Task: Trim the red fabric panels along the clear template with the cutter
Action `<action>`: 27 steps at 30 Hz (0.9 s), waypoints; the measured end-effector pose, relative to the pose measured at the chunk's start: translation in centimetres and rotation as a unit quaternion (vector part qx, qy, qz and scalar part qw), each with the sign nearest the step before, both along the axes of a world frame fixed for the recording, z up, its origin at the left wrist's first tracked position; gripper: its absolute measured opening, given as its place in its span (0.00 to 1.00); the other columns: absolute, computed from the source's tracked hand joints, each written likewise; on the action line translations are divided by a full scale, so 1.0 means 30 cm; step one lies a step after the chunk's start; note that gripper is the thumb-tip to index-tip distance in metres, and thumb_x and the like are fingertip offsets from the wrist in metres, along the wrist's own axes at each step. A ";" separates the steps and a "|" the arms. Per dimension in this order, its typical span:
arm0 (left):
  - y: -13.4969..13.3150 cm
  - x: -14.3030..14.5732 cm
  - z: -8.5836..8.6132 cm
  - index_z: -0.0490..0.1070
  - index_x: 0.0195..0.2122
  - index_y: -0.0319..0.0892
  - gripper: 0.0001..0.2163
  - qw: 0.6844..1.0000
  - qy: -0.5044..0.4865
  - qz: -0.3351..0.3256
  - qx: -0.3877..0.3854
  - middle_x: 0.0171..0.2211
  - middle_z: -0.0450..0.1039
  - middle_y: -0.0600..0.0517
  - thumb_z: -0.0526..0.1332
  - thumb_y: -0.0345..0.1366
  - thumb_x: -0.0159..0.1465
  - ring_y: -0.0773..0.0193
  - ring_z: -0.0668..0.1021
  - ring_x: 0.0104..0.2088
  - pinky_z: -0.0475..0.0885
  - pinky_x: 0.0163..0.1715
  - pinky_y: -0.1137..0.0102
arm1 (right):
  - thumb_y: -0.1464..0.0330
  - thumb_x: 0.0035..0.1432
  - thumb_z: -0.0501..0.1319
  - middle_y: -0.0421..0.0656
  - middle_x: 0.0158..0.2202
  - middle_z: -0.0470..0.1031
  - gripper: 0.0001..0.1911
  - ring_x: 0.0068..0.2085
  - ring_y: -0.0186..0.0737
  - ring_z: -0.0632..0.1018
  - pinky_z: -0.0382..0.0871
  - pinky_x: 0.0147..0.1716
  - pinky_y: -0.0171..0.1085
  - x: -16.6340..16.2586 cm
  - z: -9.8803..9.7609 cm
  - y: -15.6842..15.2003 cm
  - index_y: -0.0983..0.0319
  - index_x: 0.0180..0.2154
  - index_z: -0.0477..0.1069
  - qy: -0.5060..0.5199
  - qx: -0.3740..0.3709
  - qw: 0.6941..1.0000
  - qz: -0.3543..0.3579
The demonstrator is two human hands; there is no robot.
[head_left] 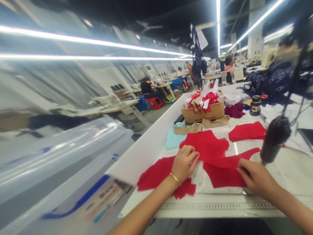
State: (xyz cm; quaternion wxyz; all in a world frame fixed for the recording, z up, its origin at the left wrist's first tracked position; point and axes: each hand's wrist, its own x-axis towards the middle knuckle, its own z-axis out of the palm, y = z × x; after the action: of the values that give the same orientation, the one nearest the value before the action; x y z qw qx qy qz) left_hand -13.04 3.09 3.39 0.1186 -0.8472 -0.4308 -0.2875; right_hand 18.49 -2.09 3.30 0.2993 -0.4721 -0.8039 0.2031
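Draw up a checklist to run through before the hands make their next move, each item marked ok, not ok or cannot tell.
1. Left hand at the red cloth: ok, it is over the pieces, fingers bent together.
2. Right hand at the front red piece: ok, fingers at its right part.
3. Right-hand grip firm: cannot tell from this angle.
4. Front piece apart from the back red piece: not ok, they meet or overlap.
5. Far-right red piece apart from the back piece: ok, a gap shows.
6. Scraps all below the rim of the cardboard box: not ok, they heap above it.
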 end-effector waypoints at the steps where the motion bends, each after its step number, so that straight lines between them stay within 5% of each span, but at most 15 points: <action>1: -0.029 0.016 0.000 0.77 0.40 0.43 0.09 1.000 -0.003 -0.010 -0.009 0.38 0.71 0.47 0.57 0.34 0.73 0.56 0.73 0.40 0.71 0.41 0.63 | 0.67 0.66 0.51 0.39 0.23 0.72 0.12 0.24 0.38 0.73 0.60 0.27 0.35 0.017 0.007 -0.006 0.57 0.28 0.60 0.013 0.004 1.000 0.000; 6: -0.092 0.166 -0.060 0.77 0.50 0.43 0.18 0.998 0.010 -0.053 -0.042 0.45 0.74 0.44 0.65 0.50 0.68 0.50 0.75 0.45 0.73 0.47 0.57 | 0.65 0.66 0.53 0.38 0.22 0.72 0.13 0.22 0.35 0.70 0.62 0.24 0.34 0.034 0.057 -0.021 0.57 0.27 0.64 0.072 0.043 0.996 -0.002; 10: -0.046 0.224 -0.094 0.79 0.42 0.44 0.06 0.997 0.008 -0.031 -0.064 0.45 0.75 0.43 0.63 0.36 0.67 0.49 0.75 0.47 0.71 0.50 0.52 | 0.64 0.68 0.54 0.37 0.21 0.70 0.13 0.21 0.34 0.69 0.62 0.23 0.33 0.039 0.076 -0.058 0.57 0.29 0.68 0.110 0.112 0.987 -0.039; 13: -0.046 0.192 -0.056 0.78 0.36 0.43 0.07 0.996 -0.010 -0.033 -0.083 0.40 0.76 0.44 0.60 0.30 0.67 0.51 0.76 0.43 0.73 0.45 0.55 | 0.63 0.69 0.56 0.37 0.21 0.69 0.12 0.21 0.34 0.68 0.63 0.23 0.34 0.097 0.085 -0.104 0.56 0.31 0.71 0.118 0.136 0.980 -0.090; 16: -0.125 0.149 0.044 0.78 0.34 0.44 0.09 0.983 -0.026 -0.079 -0.165 0.33 0.77 0.49 0.59 0.31 0.69 0.58 0.78 0.36 0.74 0.38 0.65 | 0.58 0.68 0.58 0.37 0.20 0.67 0.14 0.21 0.35 0.68 0.64 0.22 0.35 0.195 0.097 -0.152 0.55 0.31 0.72 0.102 0.073 0.986 -0.106; 20: -0.252 0.134 0.186 0.81 0.35 0.44 0.08 0.846 -0.127 -0.125 -0.503 0.29 0.80 0.53 0.63 0.38 0.69 0.63 0.80 0.31 0.73 0.34 0.72 | 0.49 0.64 0.61 0.39 0.20 0.68 0.19 0.21 0.38 0.70 0.65 0.20 0.36 0.324 0.106 -0.178 0.55 0.28 0.71 0.122 -0.023 0.985 -0.124; 22: -0.269 0.141 0.204 0.83 0.39 0.44 0.09 0.795 -0.153 -0.112 -0.576 0.32 0.82 0.52 0.64 0.40 0.68 0.62 0.81 0.33 0.74 0.34 0.72 | 0.48 0.62 0.61 0.39 0.20 0.68 0.20 0.22 0.38 0.69 0.65 0.20 0.36 0.360 0.103 -0.157 0.55 0.27 0.72 0.128 -0.050 0.981 -0.135; 24: -0.247 0.152 0.170 0.83 0.42 0.42 0.11 0.800 -0.154 -0.093 -0.572 0.33 0.82 0.52 0.63 0.40 0.67 0.62 0.81 0.33 0.74 0.34 0.73 | 0.49 0.62 0.61 0.39 0.20 0.68 0.19 0.22 0.38 0.70 0.64 0.21 0.36 0.369 0.093 -0.115 0.55 0.27 0.72 0.102 -0.083 0.984 -0.122; 27: -0.174 0.173 0.065 0.81 0.37 0.41 0.10 0.855 -0.124 -0.052 -0.501 0.27 0.78 0.54 0.61 0.37 0.65 0.64 0.77 0.28 0.70 0.29 0.74 | 0.53 0.59 0.59 0.38 0.19 0.64 0.19 0.22 0.37 0.67 0.60 0.22 0.36 0.347 0.059 -0.033 0.57 0.23 0.66 0.063 -0.100 0.985 -0.122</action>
State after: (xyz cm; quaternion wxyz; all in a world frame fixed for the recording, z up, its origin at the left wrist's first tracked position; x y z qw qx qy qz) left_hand -7.84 -2.14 5.33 -0.3916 -0.7704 -0.4829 -0.1412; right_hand 28.91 -3.07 5.06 0.3235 -0.5803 -0.6955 0.2737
